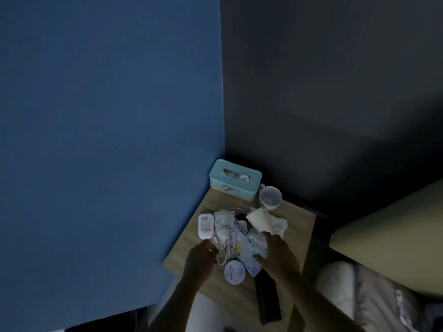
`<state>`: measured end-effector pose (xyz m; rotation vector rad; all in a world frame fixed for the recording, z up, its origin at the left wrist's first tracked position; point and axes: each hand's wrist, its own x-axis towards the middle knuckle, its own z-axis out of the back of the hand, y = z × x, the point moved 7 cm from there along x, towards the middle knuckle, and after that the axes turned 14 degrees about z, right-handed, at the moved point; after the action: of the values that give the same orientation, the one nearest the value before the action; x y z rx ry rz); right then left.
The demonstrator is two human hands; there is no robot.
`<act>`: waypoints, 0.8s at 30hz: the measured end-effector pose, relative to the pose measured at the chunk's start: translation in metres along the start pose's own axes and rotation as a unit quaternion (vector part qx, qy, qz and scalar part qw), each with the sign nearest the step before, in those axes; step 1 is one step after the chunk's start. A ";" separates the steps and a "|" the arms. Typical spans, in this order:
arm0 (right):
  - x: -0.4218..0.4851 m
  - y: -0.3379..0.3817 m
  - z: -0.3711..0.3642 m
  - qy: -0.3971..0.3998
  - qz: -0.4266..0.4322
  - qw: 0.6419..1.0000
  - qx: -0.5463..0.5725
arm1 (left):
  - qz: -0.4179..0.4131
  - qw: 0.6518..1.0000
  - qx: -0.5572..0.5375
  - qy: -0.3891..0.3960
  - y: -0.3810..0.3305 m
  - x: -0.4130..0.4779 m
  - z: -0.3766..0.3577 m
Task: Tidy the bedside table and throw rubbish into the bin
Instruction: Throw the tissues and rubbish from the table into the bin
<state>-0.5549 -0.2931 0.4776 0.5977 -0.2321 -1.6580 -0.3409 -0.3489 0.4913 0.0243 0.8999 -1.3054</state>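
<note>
1. The left hand [200,258] pinches the lower end of a small white plastic tube with a barcode label [205,226], lying at the left edge of the pale wooden bedside surface [296,226]; it looks light and stiff, best held by its body
2. A white charger plug with a looped cable [221,232] lies just beside the tube; the cable is floppy, so take it by the plug
3. A round white tin with purple print [234,272] sits near the front edge
4. The right hand [275,251] rests, fingers spread, on a crinkled clear plastic wrapper [249,248]; whether it grips I cannot tell. Rubbish likely: light, slippery, bunch it up
5. Crumpled white paper [260,221] touches a white ceramic mug [271,198], which is fragile; a teal tissue box [233,180] stands behind
</note>
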 end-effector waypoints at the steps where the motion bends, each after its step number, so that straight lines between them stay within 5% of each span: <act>1: -0.002 0.001 0.001 0.001 0.002 1.000 0.001 | 0.000 1.000 -0.010 0.002 0.006 -0.003 -0.001; 12: -0.027 0.003 -0.026 -0.049 0.067 0.996 0.029 | -0.030 0.994 -0.052 -0.090 0.052 -0.032 -0.016; 24: -0.103 -0.054 -0.074 -0.096 0.202 0.974 0.017 | -0.057 0.971 -0.149 -0.179 0.086 -0.132 -0.158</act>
<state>-0.5570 -0.1699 0.4157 0.3830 -0.4913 -1.3160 -0.3551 -0.1374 0.4218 -0.4896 0.7833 -1.2175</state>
